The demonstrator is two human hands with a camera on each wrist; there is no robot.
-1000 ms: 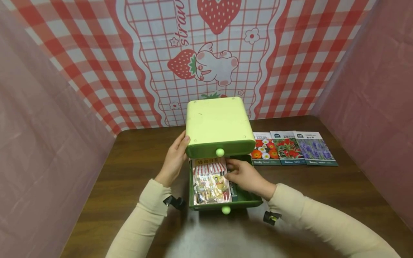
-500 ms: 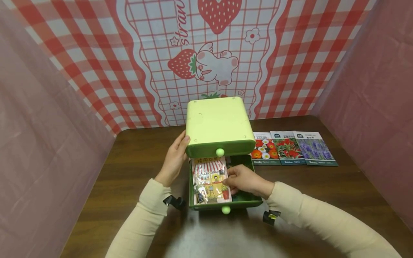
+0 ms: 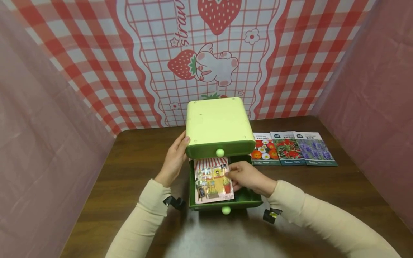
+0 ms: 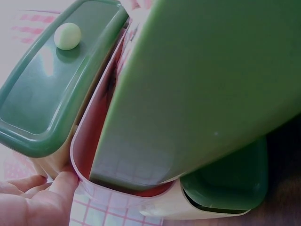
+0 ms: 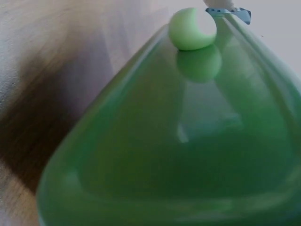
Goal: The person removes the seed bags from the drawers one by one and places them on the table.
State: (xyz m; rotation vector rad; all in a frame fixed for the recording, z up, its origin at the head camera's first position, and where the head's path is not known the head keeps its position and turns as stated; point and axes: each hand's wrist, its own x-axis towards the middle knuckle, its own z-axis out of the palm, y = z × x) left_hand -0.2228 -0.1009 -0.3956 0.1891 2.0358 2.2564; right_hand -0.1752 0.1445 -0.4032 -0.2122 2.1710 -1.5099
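Observation:
A pale-yellow desktop drawer cabinet (image 3: 218, 120) with green fronts stands at the table's middle, one green drawer (image 3: 246, 205) pulled out toward me. My left hand (image 3: 172, 157) rests against the cabinet's left side, its thumb by the front edge; fingers and thumb (image 4: 62, 190) touch the casing in the left wrist view. Over the open drawer, my right hand (image 3: 246, 176) pinches the right edge of a glossy seed packet (image 3: 211, 182) with a striped awning and shop picture. The packet's upper end is hidden under the upper drawer front. In the right wrist view the drawer front (image 5: 188, 141) hides most of this hand.
Three flower seed packets overlap on the table right of the cabinet: poppies (image 3: 265, 152), red flowers (image 3: 288, 150) and lavender (image 3: 315, 150). A red-checked strawberry cloth (image 3: 284, 64) hangs behind. Pink curtains (image 3: 371, 107) flank the wooden table (image 3: 135, 172).
The packet has slid toward me and tilted slightly, its top lettering now under the upper drawer. My right hand has shifted along its edge and holds it. The left hand stays put.

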